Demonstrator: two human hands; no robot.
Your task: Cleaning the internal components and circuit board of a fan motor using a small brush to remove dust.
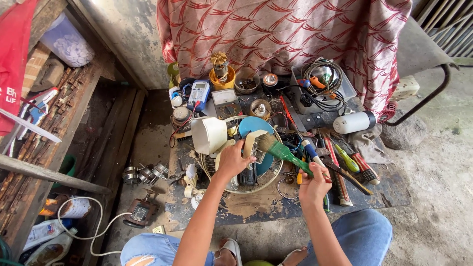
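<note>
Left hand (231,160) grips small fan's cream motor housing (213,134), centre of mat, inside wire fan guard (276,173). Best hold it steady, tilted toward brush. Right hand (314,183) closed round green paintbrush (283,151) handle, bristles at housing's right side; short light strokes judged best. Both forearms reach forward from near edge, wrists bent inward.

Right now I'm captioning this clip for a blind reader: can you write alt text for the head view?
Seen from above, a seated person's right hand holds a green-handled paintbrush, its bristles at a cream part gripped by the left hand over a round wire fan guard. Screwdrivers, meters and wires crowd the low workboard.
</note>
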